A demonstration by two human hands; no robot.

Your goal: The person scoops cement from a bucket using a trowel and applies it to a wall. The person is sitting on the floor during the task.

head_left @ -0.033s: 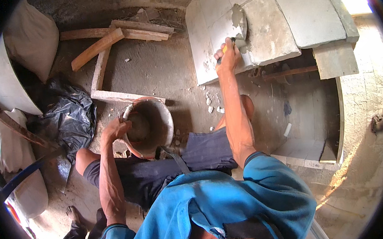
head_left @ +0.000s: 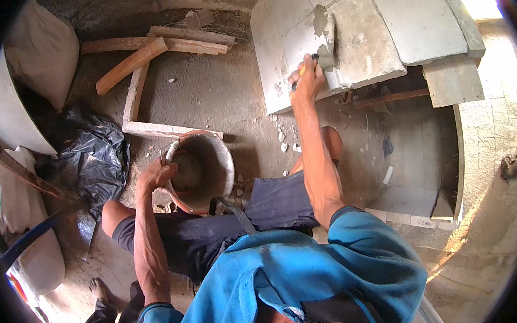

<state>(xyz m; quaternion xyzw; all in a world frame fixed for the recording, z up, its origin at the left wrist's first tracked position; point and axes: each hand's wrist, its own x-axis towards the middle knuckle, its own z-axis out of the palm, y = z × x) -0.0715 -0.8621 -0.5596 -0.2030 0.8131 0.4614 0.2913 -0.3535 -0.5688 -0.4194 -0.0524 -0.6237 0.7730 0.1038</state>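
My right hand (head_left: 308, 80) is closed around the yellow-and-black handle of a trowel, its grey blade (head_left: 327, 60) against the pale block slab (head_left: 294, 44). Just beyond the blade, a darker grey patch of wet mortar (head_left: 320, 20) lies along the joint between two blocks. My left hand (head_left: 156, 175) grips the near-left rim of a round bucket (head_left: 228, 174) that stands tilted between my knees. Grey residue coats the bucket's inside, and a greyish mix shows at its bottom.
Wooden boards (head_left: 131, 65) lie on the floor ahead, beside black plastic sheeting (head_left: 101, 153) and sacks (head_left: 44, 50) at left. Under the slab is a recess (head_left: 414, 146) with a wooden bar (head_left: 392, 98). Another person's foot (head_left: 98, 288) shows at lower left.
My right hand has shifted slightly toward me with the trowel, along the block surface. My left hand and the bucket have stayed in place.
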